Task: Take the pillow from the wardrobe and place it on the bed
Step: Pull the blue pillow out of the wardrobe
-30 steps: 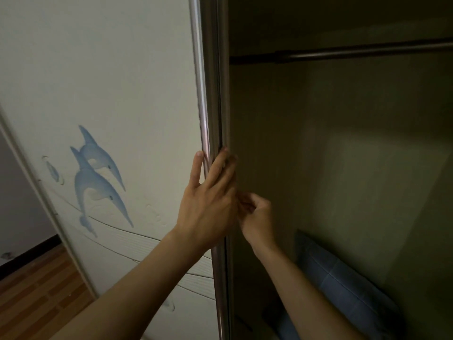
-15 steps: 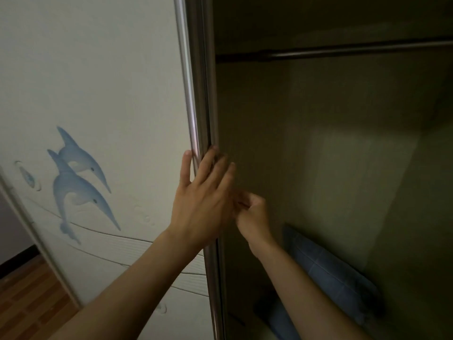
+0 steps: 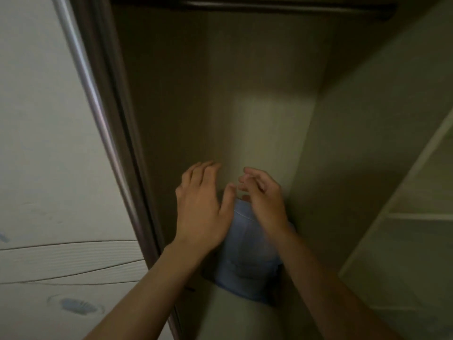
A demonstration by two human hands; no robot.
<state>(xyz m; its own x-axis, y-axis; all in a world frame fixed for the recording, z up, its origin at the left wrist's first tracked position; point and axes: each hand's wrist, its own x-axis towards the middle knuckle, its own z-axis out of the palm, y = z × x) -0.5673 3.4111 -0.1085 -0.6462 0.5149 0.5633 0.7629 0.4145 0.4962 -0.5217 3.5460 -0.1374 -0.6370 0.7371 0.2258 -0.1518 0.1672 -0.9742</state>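
A blue pillow (image 3: 247,261) stands on end at the bottom of the open wardrobe (image 3: 245,94), leaning against its back panel. My left hand (image 3: 202,207) hovers over the pillow's upper left part, fingers spread and holding nothing. My right hand (image 3: 263,195) is just above the pillow's top edge, fingers loosely curled and apart, also holding nothing. Both forearms cover parts of the pillow. I cannot tell whether either hand touches it.
The white sliding door (image 3: 49,168) with its metal edge strip (image 3: 95,111) stands at the left. A hanging rail (image 3: 282,6) crosses the top of the wardrobe. Pale shelves (image 3: 416,217) sit to the right of the compartment.
Both hands have left the sliding door's edge and moved right and down into the wardrobe, over the pillow. The view has swung down and right, so the pillow is now central.
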